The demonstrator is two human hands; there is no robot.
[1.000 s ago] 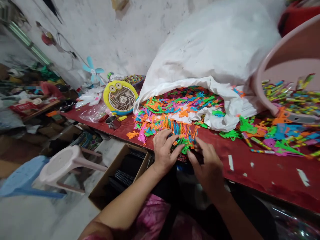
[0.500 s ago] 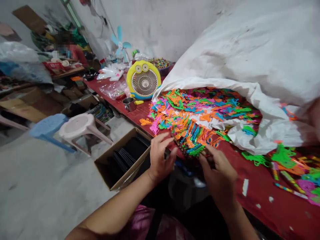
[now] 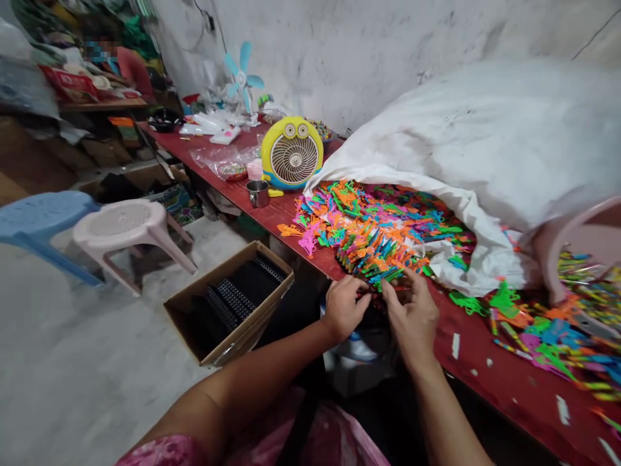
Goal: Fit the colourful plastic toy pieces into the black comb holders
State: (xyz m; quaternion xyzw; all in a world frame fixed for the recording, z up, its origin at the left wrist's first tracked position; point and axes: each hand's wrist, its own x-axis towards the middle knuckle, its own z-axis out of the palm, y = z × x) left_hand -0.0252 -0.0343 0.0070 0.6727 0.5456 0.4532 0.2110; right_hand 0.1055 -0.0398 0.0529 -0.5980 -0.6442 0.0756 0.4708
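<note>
A big white sack [image 3: 460, 123] lies on the red table [image 3: 485, 349], and bright plastic pieces [image 3: 349, 207] in orange, green, blue and pink spill from its mouth. At the table's front edge several of these pieces stand in a dense row [image 3: 378, 255]. My left hand [image 3: 347, 304] is at the near left end of this row, fingers curved and apart from the thumb, with nothing visible in it. Beside the row's near right end is my right hand [image 3: 410, 310], its thumb and fingers spread close to the green and blue pieces.
A cardboard box [image 3: 233, 304] with black strips stands below the table edge at left, near pink [image 3: 121, 223] and blue [image 3: 43, 213] stools. A yellow fan [image 3: 294, 152] and metal cup [image 3: 258, 193] are behind. A pink basin [image 3: 557, 239] lies right. A person [image 3: 133, 71] sits far left.
The view has turned to the right, bringing the pink basin into sight. My left hand has moved right, nearer to my right hand and the row of pieces.
</note>
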